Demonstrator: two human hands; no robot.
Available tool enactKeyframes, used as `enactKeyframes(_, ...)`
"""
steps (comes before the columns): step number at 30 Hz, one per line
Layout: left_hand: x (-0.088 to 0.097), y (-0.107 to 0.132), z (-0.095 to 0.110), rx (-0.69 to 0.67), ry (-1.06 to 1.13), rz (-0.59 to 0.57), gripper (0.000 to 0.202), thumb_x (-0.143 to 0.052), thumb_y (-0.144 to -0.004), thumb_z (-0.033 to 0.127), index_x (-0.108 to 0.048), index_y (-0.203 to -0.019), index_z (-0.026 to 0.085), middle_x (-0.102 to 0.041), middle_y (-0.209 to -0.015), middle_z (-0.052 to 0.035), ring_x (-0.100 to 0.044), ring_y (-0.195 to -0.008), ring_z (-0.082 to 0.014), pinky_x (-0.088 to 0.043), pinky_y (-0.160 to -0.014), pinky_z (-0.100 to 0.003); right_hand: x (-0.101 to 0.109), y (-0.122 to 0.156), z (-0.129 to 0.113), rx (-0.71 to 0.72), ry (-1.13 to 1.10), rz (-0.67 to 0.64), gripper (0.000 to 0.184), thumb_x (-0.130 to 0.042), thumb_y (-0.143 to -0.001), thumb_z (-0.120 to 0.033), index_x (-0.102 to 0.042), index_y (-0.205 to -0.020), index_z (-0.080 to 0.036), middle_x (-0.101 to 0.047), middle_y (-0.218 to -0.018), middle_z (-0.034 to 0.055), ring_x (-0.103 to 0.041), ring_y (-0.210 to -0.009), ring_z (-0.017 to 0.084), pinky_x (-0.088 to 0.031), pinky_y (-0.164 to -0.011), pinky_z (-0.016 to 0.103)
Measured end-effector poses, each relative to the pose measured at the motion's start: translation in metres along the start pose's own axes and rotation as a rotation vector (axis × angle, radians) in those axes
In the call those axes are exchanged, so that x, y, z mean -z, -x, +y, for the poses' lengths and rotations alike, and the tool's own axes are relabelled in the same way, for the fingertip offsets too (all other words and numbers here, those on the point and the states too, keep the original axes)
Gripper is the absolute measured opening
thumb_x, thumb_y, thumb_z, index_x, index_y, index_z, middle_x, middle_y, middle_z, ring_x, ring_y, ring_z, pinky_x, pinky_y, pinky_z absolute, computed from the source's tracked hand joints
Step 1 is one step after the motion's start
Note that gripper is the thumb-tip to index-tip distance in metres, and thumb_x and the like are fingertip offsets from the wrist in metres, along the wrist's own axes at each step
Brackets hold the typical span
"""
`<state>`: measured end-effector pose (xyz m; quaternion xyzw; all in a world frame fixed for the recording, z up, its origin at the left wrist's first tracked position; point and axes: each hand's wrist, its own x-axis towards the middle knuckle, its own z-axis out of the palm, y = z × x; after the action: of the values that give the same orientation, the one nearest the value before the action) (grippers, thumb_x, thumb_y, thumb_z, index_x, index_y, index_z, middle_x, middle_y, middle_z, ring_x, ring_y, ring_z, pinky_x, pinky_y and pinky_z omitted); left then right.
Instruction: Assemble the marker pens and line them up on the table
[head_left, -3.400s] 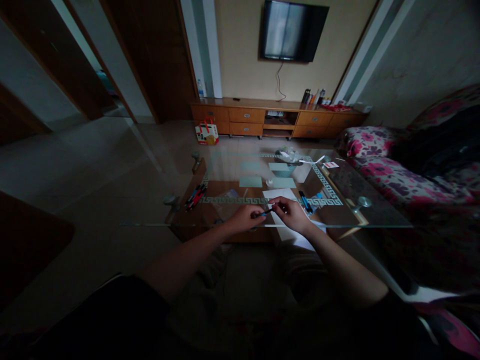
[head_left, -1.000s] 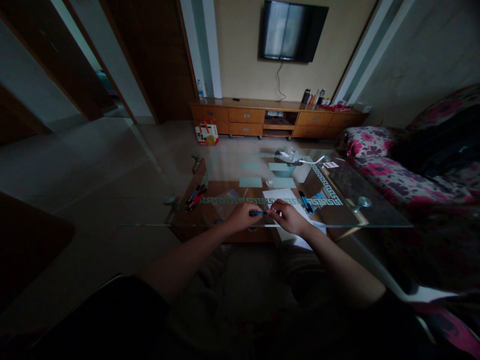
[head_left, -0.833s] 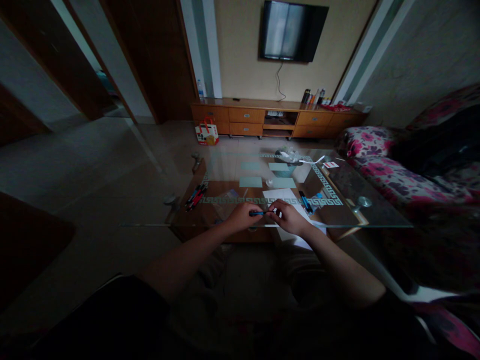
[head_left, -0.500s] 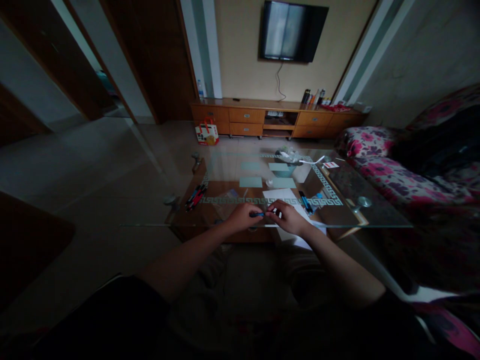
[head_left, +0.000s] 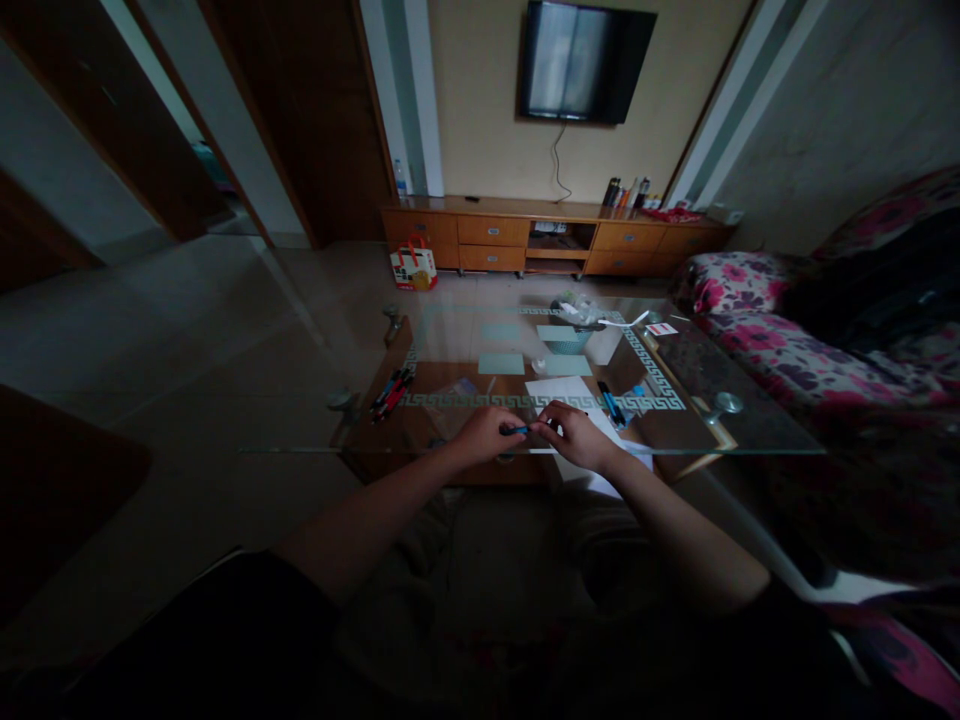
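Observation:
Over the near edge of the glass table (head_left: pixel 450 440), both hands meet at a small dark pen with a blue part (head_left: pixel 516 430). My left hand (head_left: pixel 484 436) is closed around the pen's left part. The fingertips of my right hand (head_left: pixel 571 436) pinch its right end; what exactly they grip there is too small to make out. White paper sheets (head_left: pixel 559 390) lie beneath and beyond my right hand. To its right is a group of blue and black pens (head_left: pixel 611 402). Farther left, red, black and blue pens (head_left: pixel 391 394) lie in a bundle.
A teal basket (head_left: pixel 568 342) with clear plastic in it appears behind the paper. A small white object (head_left: pixel 538 366) and a printed card (head_left: pixel 661 329) are also around the table. The floral sofa (head_left: pixel 757 340) stands at the right; a low wooden cabinet (head_left: pixel 491 232) lines the far wall.
Hardly anything differs. Both hands stay together at the pen, which sits at a slightly different tilt in my left fingers.

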<state>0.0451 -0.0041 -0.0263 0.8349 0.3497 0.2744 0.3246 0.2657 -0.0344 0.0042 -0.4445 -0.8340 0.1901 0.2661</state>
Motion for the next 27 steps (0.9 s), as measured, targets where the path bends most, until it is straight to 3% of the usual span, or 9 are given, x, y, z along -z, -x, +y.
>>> enactKeyframes(11,-0.007,0.001,0.001,0.006,0.062,-0.014,0.020,-0.058,-0.085,0.031,-0.070,-0.082,0.014,-0.066,-0.073,-0.0023,-0.056,-0.068,-0.0136,-0.040,-0.061,-0.023,0.000,-0.001,0.008,-0.044,-0.057,0.089,0.029,-0.058,-0.091,-0.046,-0.066,-0.094,-0.019,-0.064,-0.090,0.0063,-0.058,-0.070,0.015,-0.048,-0.066,0.028)
enactKeyframes(14,-0.008,0.001,0.000,0.028,0.099,-0.003,0.021,-0.058,-0.086,0.032,-0.069,-0.083,0.014,-0.066,-0.072,-0.0021,-0.057,-0.066,-0.0131,-0.041,-0.060,-0.023,0.011,-0.002,0.016,-0.127,-0.065,0.229,0.032,-0.053,-0.094,-0.047,-0.065,-0.102,-0.019,-0.067,-0.096,0.0072,-0.059,-0.068,0.015,-0.047,-0.062,0.028)
enactKeyframes(18,-0.009,0.002,-0.004,0.062,0.101,0.016,0.021,-0.058,-0.086,0.033,-0.069,-0.083,0.015,-0.067,-0.073,-0.0026,-0.058,-0.067,-0.0133,-0.042,-0.061,-0.023,0.028,0.002,0.040,-0.283,0.006,0.416,0.033,-0.051,-0.094,-0.047,-0.066,-0.098,-0.017,-0.070,-0.090,0.0083,-0.061,-0.068,0.018,-0.047,-0.062,0.030)
enactKeyframes(27,-0.008,0.003,-0.006,0.060,0.082,0.044,0.021,-0.058,-0.086,0.033,-0.068,-0.082,0.015,-0.067,-0.073,-0.0028,-0.059,-0.066,-0.0131,-0.041,-0.061,-0.023,0.024,0.011,0.081,-0.361,0.197,0.307,0.023,-0.051,-0.089,-0.026,-0.070,-0.099,-0.016,-0.070,-0.096,0.0110,-0.064,-0.082,0.022,-0.049,-0.079,0.035)
